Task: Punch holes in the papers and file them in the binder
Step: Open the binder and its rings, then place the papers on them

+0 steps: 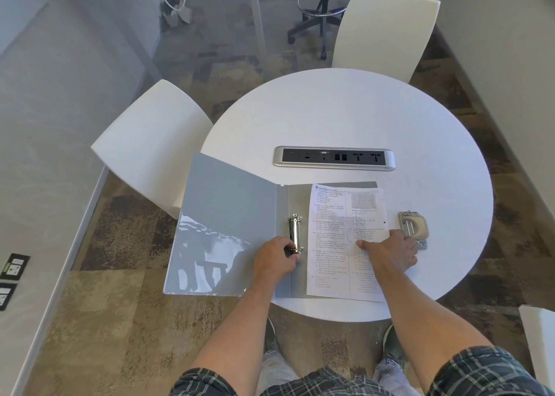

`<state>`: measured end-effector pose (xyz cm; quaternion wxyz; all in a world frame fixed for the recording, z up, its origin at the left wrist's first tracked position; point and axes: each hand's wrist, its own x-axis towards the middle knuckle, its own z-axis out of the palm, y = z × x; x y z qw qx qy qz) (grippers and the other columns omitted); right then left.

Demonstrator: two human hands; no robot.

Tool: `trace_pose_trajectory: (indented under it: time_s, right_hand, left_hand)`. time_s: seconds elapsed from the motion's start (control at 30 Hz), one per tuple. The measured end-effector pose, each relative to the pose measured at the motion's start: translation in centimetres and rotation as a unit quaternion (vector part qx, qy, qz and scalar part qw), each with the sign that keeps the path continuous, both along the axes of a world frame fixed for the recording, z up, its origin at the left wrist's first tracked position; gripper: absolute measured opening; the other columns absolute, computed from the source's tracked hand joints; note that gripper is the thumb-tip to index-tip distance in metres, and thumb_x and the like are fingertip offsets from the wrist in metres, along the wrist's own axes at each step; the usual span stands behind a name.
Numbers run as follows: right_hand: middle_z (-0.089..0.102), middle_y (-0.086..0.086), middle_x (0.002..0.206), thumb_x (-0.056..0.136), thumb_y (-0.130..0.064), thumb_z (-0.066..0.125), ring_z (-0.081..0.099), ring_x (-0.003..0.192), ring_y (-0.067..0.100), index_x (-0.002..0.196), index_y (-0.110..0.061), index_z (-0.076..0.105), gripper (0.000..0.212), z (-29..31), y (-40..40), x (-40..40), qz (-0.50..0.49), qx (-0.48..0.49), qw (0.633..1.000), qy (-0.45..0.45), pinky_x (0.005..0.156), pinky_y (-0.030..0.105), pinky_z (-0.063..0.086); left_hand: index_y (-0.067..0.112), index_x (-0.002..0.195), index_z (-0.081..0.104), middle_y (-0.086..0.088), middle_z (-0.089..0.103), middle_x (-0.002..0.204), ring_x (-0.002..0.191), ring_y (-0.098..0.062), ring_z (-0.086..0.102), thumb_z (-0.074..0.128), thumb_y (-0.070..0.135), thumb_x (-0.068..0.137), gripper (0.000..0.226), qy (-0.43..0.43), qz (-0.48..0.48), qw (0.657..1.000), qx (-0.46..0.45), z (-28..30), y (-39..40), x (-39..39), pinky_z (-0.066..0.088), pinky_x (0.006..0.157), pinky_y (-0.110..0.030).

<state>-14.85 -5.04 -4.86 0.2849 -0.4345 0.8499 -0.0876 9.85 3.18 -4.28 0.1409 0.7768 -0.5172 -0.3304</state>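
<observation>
A grey binder (228,224) lies open on the round white table (345,113), its left cover hanging past the table's edge. Its metal ring mechanism (295,234) stands on the spine. My left hand (276,257) grips the near end of that mechanism. Printed papers (336,239) lie on the binder's right cover, with one punched hole visible near their right edge. My right hand (390,253) rests on the papers, thumb pressing down on the sheet. A beige and metal hole punch (413,226) sits just right of the papers, beside my right hand.
A silver power and data socket strip (334,157) is set into the table beyond the binder. White chairs stand at the left (150,143), at the far side (387,29) and at the near right (540,341). A rolling stool (322,11) stands on the carpet behind.
</observation>
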Motion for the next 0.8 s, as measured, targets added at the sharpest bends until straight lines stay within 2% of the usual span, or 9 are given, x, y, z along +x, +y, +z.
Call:
trace_pose_trajectory:
  time_s: [0.1, 0.17, 0.27, 0.33, 0.43, 0.57, 0.67, 0.73, 0.8]
  right_hand:
    - [0.049, 0.016, 0.138, 0.072, -0.036, 0.091, 0.043, 0.135, 0.037, 0.135, -0.009, 0.054, 0.078, 0.0, -0.1, 0.1, 0.008, -0.02, 1.0, -0.006, 0.112, 0.05, 0.031]
    - [0.056, 0.015, 0.135, 0.082, -0.035, 0.083, 0.05, 0.129, 0.036, 0.133, -0.01, 0.056, 0.063, -0.1, -0.1, 0.0, 0.005, -0.015, 1.0, -0.018, 0.11, 0.05, 0.036]
    - [0.068, 0.004, 0.109, 0.097, -0.03, 0.066, 0.064, 0.098, 0.031, 0.116, -0.014, 0.062, 0.026, 0.1, 0.3, -0.3, -0.021, -0.041, 0.994, -0.098, 0.087, 0.043, 0.053]
    - [0.066, 0.001, 0.099, 0.103, -0.026, 0.058, 0.064, 0.091, 0.028, 0.11, -0.013, 0.062, 0.015, 0.3, 0.5, -0.3, -0.023, -0.074, 0.988, -0.137, 0.076, 0.036, 0.049]
    - [0.068, 0.003, 0.096, 0.105, -0.025, 0.055, 0.066, 0.092, 0.028, 0.102, -0.013, 0.063, 0.015, 0.4, 0.4, -0.8, -0.024, -0.128, 0.972, -0.193, 0.077, 0.034, 0.048]
    - [0.068, 0.013, 0.087, 0.102, -0.027, 0.059, 0.06, 0.078, 0.024, 0.094, 0.002, 0.063, 0.031, 1.1, -0.2, -1.2, -0.05, -0.174, 0.946, -0.271, 0.071, 0.035, 0.046]
    - [0.068, 0.008, 0.083, 0.099, -0.029, 0.063, 0.062, 0.077, 0.022, 0.092, 0.001, 0.065, 0.031, 1.5, -0.8, -1.0, -0.061, -0.173, 0.922, -0.342, 0.077, 0.037, 0.051]
    - [0.072, 0.004, 0.083, 0.096, -0.03, 0.067, 0.067, 0.078, 0.02, 0.09, -0.007, 0.069, 0.024, 1.3, -1.1, -0.6, -0.058, -0.154, 0.905, -0.393, 0.08, 0.039, 0.056]
    - [0.076, 0.003, 0.083, 0.098, -0.024, 0.069, 0.072, 0.077, 0.02, 0.094, -0.011, 0.073, 0.015, 1.9, -1.1, 0.3, -0.048, -0.14, 0.881, -0.449, 0.078, 0.038, 0.06]
  left_hand:
    - [0.027, 0.102, 0.073, 0.013, 0.07, 0.103, 0.092, -0.011, 0.065, 0.075, 0.033, 0.081, 0.022, 0.012, 0.006, 1.0, -0.005, 0.2, 0.1, 0.0, 0.058, 0.083, -0.034]
    - [0.027, 0.103, 0.073, 0.013, 0.069, 0.104, 0.092, -0.011, 0.065, 0.075, 0.033, 0.081, 0.023, 0.012, 0.005, 1.0, -0.006, 0.3, 0.2, 0.0, 0.057, 0.083, -0.033]
    - [0.026, 0.107, 0.073, 0.013, 0.069, 0.105, 0.092, -0.01, 0.064, 0.074, 0.035, 0.082, 0.027, 0.008, -0.002, 1.0, -0.002, 0.7, 0.2, -0.1, 0.057, 0.082, -0.03]
    - [0.026, 0.107, 0.072, 0.014, 0.068, 0.104, 0.092, -0.01, 0.064, 0.073, 0.037, 0.082, 0.027, 0.012, -0.004, 1.0, -0.002, 1.2, 0.1, -0.2, 0.057, 0.082, -0.03]
    - [0.026, 0.099, 0.07, 0.012, 0.069, 0.097, 0.088, -0.01, 0.065, 0.072, 0.044, 0.083, 0.024, 0.026, 0.003, 1.0, 0.009, 1.8, -0.1, -0.2, 0.057, 0.079, -0.032]
    - [0.027, 0.088, 0.065, 0.01, 0.068, 0.088, 0.083, -0.011, 0.064, 0.059, 0.066, 0.087, 0.04, 0.054, 0.014, 0.998, 0.025, 2.7, -0.6, -0.3, 0.055, 0.074, -0.032]
    - [0.03, 0.078, 0.058, 0.013, 0.062, 0.082, 0.079, -0.01, 0.058, 0.049, 0.071, 0.092, 0.044, 0.139, 0.067, 0.987, 0.041, 4.0, -1.2, -0.2, 0.045, 0.068, -0.028]
    - [0.031, 0.092, 0.065, 0.014, 0.065, 0.092, 0.087, -0.006, 0.061, 0.049, 0.078, 0.086, 0.05, 0.201, 0.104, 0.973, 0.032, 4.6, -1.8, 0.4, 0.043, 0.072, -0.023]
    - [0.024, 0.112, 0.067, 0.01, 0.07, 0.109, 0.102, -0.01, 0.067, 0.056, 0.088, 0.071, 0.077, 0.254, 0.152, 0.955, 0.005, 4.8, -2.5, 1.2, 0.05, 0.085, -0.027]
